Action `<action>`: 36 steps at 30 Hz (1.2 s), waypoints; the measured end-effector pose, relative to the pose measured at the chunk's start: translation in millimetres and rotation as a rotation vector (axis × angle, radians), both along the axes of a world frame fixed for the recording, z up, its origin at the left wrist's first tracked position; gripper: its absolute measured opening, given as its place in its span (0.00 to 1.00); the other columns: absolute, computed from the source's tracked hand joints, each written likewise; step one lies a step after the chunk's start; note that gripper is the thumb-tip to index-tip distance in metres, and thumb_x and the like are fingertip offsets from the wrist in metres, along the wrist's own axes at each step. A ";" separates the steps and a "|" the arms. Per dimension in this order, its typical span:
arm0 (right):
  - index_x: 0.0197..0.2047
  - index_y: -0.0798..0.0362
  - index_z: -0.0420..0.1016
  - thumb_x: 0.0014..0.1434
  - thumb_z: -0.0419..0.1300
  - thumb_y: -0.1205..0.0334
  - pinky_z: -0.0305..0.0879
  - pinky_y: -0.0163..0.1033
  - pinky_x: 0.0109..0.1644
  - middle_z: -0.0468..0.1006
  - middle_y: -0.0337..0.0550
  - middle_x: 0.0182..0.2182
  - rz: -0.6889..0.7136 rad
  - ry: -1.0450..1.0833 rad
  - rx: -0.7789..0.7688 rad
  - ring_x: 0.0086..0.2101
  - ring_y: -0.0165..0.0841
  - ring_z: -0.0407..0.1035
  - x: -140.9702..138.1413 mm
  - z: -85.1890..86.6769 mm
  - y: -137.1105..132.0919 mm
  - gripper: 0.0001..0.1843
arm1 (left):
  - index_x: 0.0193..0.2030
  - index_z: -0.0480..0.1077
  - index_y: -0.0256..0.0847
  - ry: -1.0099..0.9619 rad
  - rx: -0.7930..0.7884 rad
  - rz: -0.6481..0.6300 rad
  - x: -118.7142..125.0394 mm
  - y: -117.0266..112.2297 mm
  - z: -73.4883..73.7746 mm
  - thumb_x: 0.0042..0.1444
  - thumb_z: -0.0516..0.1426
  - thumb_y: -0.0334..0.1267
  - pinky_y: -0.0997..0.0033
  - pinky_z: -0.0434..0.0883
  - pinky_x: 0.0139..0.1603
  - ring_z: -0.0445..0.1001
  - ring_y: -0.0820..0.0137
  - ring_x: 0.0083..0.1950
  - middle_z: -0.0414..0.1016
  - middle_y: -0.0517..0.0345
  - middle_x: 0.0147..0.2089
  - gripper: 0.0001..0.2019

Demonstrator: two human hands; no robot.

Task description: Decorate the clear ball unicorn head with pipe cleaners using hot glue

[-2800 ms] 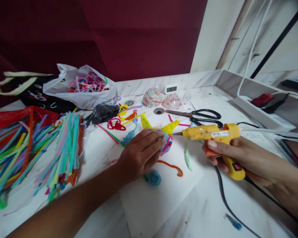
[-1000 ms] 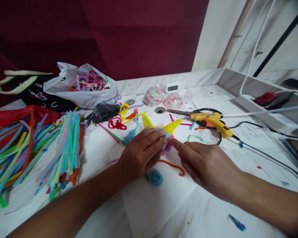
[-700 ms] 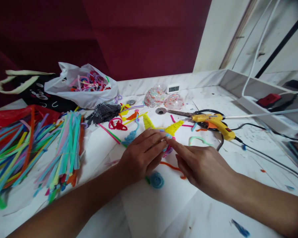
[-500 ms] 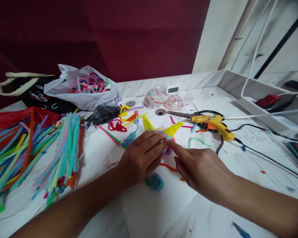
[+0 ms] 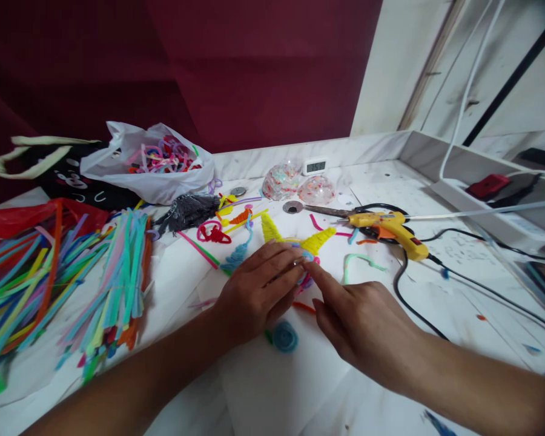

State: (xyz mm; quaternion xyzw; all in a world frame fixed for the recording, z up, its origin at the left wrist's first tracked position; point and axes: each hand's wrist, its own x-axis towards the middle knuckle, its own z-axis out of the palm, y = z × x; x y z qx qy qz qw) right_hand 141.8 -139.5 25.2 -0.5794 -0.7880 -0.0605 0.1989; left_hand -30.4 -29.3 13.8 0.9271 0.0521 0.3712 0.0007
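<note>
My left hand [image 5: 257, 290] lies flat, fingers together, pressing down on a pipe-cleaner figure [image 5: 309, 243] with two yellow cone horns and a pink and blue coiled middle. My right hand [image 5: 361, 318] rests beside it, its index finger stretched out and touching the coiled part at my left fingertips; the other fingers are curled. A small blue coil [image 5: 284, 336] and an orange pipe-cleaner piece [image 5: 303, 307] lie on the white sheet [image 5: 272, 387] between my hands. The yellow glue gun [image 5: 390, 229] lies on the table to the right, beyond my right hand.
Bundles of coloured pipe cleaners [image 5: 68, 272] spread across the left. A white bag of scraps [image 5: 149, 160] and a black tote [image 5: 54, 172] sit behind them. Scissors [image 5: 340, 211], two glittery domes [image 5: 295, 181], a small clock [image 5: 315, 165] and black cables [image 5: 463, 290] lie farther back and right.
My right hand put the glue gun down on the table at the right, then came to the figure and pressed its index finger onto it. My left hand stayed on the figure.
</note>
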 end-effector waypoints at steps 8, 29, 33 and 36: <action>0.62 0.71 0.57 0.61 0.45 0.66 0.47 0.39 0.20 0.73 0.37 0.16 -0.010 0.027 0.006 0.14 0.34 0.66 -1.6 -0.8 -3.2 0.28 | 0.51 0.70 0.33 0.002 -0.001 0.003 0.9 -0.4 -0.5 0.57 0.58 0.28 0.52 0.70 0.61 0.69 0.58 0.61 0.74 0.41 0.55 0.14; 0.69 0.61 0.45 0.62 0.45 0.63 0.53 0.34 0.22 0.71 0.34 0.20 0.017 0.397 -0.352 0.17 0.28 0.60 1.4 -10.7 -4.2 0.33 | 0.52 0.68 0.33 0.008 0.006 0.005 -0.4 0.9 -2.3 0.58 0.57 0.27 0.53 0.72 0.61 0.67 0.59 0.63 0.73 0.40 0.56 0.15; 0.70 0.60 0.44 0.61 0.47 0.65 0.51 0.34 0.23 0.67 0.31 0.19 0.042 0.398 -0.323 0.17 0.28 0.59 3.7 -10.7 -3.3 0.35 | 0.52 0.68 0.34 0.013 0.007 0.010 -0.5 1.3 -1.6 0.59 0.56 0.28 0.53 0.72 0.60 0.68 0.61 0.62 0.73 0.41 0.55 0.14; 0.70 0.59 0.44 0.60 0.48 0.65 0.52 0.34 0.22 0.68 0.31 0.19 0.050 0.428 -0.344 0.17 0.28 0.59 5.2 -9.3 -1.1 0.36 | 0.53 0.68 0.35 0.019 0.006 0.019 -0.6 1.7 -1.0 0.59 0.55 0.29 0.53 0.72 0.60 0.68 0.61 0.62 0.73 0.42 0.56 0.15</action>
